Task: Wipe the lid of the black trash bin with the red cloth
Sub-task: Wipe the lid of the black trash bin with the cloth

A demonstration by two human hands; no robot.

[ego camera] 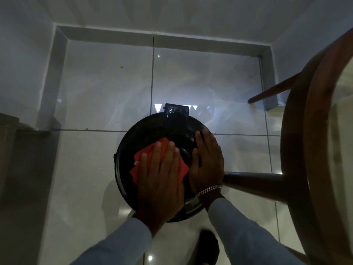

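We press the red cloth (pixel 145 165) flat on the black trash bin's lid (pixel 152 129) with our left hand (pixel 160 173).

Our left fingers (pixel 158 150) lie spread and extended on the cloth, not curled around it; red fabric pokes out beyond the fingertips and to either side of the palm. Just beside them, our right hand (pixel 207 165) rests open and flat on the lid's right part, fingers (pixel 202 142) pointing toward the hinge block (pixel 176 114) at the far rim, thumb nearly touching the cloth's edge. A silver chain bracelet (pixel 209 190) circles the right wrist. Beyond the right hand's outer edge, a wooden chair leg (pixel 254 180) reaches toward the bin over the glossy tiled floor (pixel 107 88).
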